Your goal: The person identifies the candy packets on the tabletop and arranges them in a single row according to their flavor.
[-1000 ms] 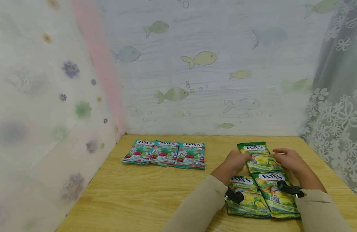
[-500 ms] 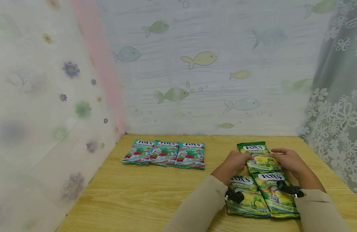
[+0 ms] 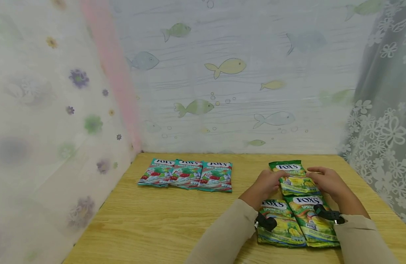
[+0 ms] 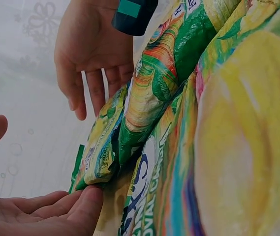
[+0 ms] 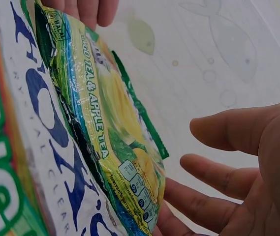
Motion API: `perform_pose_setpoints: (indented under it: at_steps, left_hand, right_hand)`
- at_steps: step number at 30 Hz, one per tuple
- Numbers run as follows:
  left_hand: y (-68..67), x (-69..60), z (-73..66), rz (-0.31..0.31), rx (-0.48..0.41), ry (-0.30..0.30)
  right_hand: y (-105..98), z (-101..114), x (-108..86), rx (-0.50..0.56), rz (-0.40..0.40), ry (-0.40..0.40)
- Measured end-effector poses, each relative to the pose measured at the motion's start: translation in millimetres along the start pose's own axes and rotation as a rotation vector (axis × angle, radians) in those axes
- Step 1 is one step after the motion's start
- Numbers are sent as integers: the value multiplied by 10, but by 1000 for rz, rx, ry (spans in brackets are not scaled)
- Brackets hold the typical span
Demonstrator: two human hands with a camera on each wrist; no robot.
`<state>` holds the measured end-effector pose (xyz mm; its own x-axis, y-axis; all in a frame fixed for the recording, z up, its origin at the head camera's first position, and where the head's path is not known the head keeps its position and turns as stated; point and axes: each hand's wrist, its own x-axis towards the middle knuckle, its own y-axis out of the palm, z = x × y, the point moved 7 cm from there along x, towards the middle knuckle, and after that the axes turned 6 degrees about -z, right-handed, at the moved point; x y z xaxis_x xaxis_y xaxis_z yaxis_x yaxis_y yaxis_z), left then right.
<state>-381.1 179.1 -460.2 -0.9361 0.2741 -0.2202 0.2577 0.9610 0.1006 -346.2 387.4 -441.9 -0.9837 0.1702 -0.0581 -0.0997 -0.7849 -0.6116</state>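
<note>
Several green-and-yellow Fox's candy bags lie on the right of the table. In the head view, the far candy bag (image 3: 298,185) is flat between both hands, its near edge meeting the top of the front right bag (image 3: 311,223). Beside that one lies the front left bag (image 3: 280,231). My left hand (image 3: 266,184) touches the far bag's left edge; in the left wrist view its fingers (image 4: 76,209) are nearly straight and the thumb stands apart. At the opposite edge is my right hand (image 3: 329,185), its fingers (image 5: 199,201) loosely extended against the bag, thumb raised off it.
Three teal Fox's mint candy bags (image 3: 216,178) overlap in a row at the back left of the wooden table (image 3: 150,220). A fish-patterned wall covering (image 3: 196,84) rises behind the table. Dark cameras (image 3: 266,221) are strapped at both wrists.
</note>
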Motion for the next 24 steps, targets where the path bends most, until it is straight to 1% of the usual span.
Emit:
perform_pose_setpoints:
  at_steps: [5, 10, 13, 18, 22, 24]
  left_hand:
    - [23, -30, -44, -6, 18, 13]
    - [13, -70, -113, -16, 62, 24]
    - [-29, -87, -138, -18, 123, 26]
    - [-100, -86, -167, -10, 239, 52]
    - [-131, -69, -208, -2, 291, 71]
    - [-148, -74, -237, 8, 303, 79]
  right_hand:
    - [9, 32, 2, 9, 7, -5]
    - [17, 73, -11, 16, 3, -21]
    - [29, 106, -25, 24, 4, -30]
    - [53, 155, -32, 23, 4, -45]
    - [62, 201, -32, 23, 1, -60]
    - [67, 232, -36, 22, 1, -67]
